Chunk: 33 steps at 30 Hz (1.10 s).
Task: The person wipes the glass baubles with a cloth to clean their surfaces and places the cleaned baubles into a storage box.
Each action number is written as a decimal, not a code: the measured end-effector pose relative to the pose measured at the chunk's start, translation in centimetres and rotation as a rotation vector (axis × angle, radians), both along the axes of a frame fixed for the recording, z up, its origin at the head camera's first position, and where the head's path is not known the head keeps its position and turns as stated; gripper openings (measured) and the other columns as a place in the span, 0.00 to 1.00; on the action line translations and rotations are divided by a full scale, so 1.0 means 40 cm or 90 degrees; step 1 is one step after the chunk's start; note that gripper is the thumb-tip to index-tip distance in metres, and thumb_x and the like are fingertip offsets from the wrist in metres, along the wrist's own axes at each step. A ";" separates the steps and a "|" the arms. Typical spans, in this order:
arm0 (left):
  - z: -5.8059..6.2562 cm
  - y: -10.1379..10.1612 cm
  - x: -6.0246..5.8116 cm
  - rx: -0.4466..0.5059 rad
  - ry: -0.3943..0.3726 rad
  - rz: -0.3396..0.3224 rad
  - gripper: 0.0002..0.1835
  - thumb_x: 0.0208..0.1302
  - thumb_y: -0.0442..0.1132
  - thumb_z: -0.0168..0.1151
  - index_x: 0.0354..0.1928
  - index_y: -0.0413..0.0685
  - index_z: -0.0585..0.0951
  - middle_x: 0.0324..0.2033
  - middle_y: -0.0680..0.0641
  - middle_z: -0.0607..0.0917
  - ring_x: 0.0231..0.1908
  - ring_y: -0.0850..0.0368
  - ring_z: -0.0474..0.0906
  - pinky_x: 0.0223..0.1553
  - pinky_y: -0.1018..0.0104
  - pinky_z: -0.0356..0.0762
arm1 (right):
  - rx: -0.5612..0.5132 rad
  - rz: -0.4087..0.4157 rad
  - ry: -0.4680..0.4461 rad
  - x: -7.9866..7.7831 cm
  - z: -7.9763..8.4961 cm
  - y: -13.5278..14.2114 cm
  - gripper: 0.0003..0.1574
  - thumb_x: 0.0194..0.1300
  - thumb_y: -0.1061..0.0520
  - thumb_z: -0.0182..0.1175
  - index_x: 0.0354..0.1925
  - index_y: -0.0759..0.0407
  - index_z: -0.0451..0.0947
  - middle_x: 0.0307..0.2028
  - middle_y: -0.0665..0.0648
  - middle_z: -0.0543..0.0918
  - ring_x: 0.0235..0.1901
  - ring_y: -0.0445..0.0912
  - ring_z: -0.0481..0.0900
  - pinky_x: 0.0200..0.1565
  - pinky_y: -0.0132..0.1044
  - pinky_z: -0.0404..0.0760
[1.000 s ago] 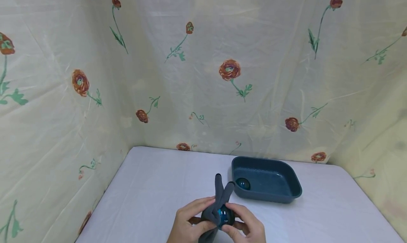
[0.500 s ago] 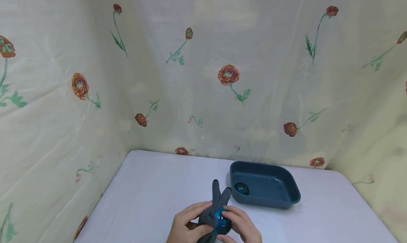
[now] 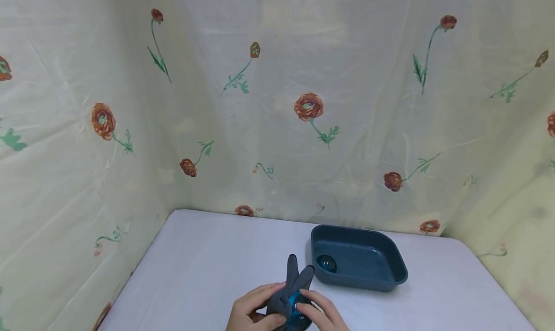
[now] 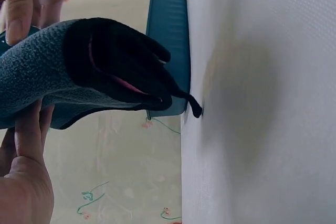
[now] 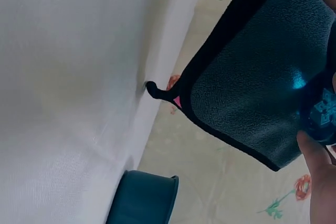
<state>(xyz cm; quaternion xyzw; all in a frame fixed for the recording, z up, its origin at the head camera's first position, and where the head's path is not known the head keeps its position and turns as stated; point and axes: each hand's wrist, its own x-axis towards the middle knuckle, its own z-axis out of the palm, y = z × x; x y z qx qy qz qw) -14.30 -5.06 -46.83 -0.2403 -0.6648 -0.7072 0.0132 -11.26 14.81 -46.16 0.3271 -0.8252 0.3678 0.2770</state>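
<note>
Low in the head view, a shiny dark blue ball (image 3: 300, 320) is half wrapped in a grey cloth (image 3: 279, 303) with black edging; two cloth corners stick up. My left hand (image 3: 253, 309) grips the cloth from the left, thumb in front, pressing it to the ball. From the right, my right hand (image 3: 323, 312) holds the ball by its fingertips. The right wrist view shows a light snowflake-like mark on the ball (image 5: 321, 109) and the spread cloth (image 5: 247, 77) with a black hanging loop. In the left wrist view the folded cloth (image 4: 37, 69) hides most of the ball.
A dark teal rectangular tray (image 3: 360, 284) stands behind the hands to the right, with a second dark shiny ball (image 3: 326, 263) in its near left corner. The white tabletop (image 3: 208, 268) ends at flower-printed curtains (image 3: 277, 128) at the back and sides.
My right fingers have shifted over the ball's face, and the ball looks turned within the cloth. The hands and tray sit slightly lower in view as the head camera tilted up.
</note>
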 end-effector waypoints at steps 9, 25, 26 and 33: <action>-0.003 -0.003 0.001 -0.002 0.014 -0.008 0.22 0.59 0.37 0.62 0.57 0.49 0.76 0.54 0.43 0.79 0.46 0.61 0.81 0.34 0.68 0.83 | 0.000 0.016 0.005 0.007 -0.004 -0.001 0.36 0.48 0.63 0.69 0.56 0.50 0.72 0.60 0.56 0.71 0.60 0.36 0.67 0.54 0.19 0.71; 0.000 -0.003 0.003 -0.027 0.035 -0.008 0.24 0.58 0.36 0.63 0.58 0.52 0.75 0.57 0.45 0.77 0.49 0.60 0.79 0.32 0.63 0.83 | -0.050 -0.038 -0.069 0.011 0.000 -0.005 0.35 0.50 0.60 0.69 0.57 0.49 0.71 0.57 0.53 0.73 0.55 0.35 0.72 0.45 0.23 0.79; 0.000 -0.002 0.003 -0.031 0.036 -0.006 0.24 0.58 0.37 0.63 0.58 0.52 0.75 0.57 0.45 0.77 0.49 0.61 0.79 0.32 0.64 0.83 | -0.064 -0.035 -0.083 0.010 -0.002 -0.006 0.34 0.51 0.60 0.69 0.57 0.49 0.71 0.57 0.53 0.73 0.55 0.35 0.73 0.43 0.26 0.81; -0.005 0.005 0.005 -0.033 0.080 0.003 0.24 0.59 0.38 0.62 0.59 0.51 0.74 0.57 0.46 0.77 0.49 0.62 0.79 0.31 0.65 0.83 | -0.158 0.001 -0.177 0.004 0.004 -0.013 0.31 0.54 0.61 0.65 0.57 0.54 0.70 0.54 0.61 0.74 0.53 0.31 0.72 0.38 0.37 0.84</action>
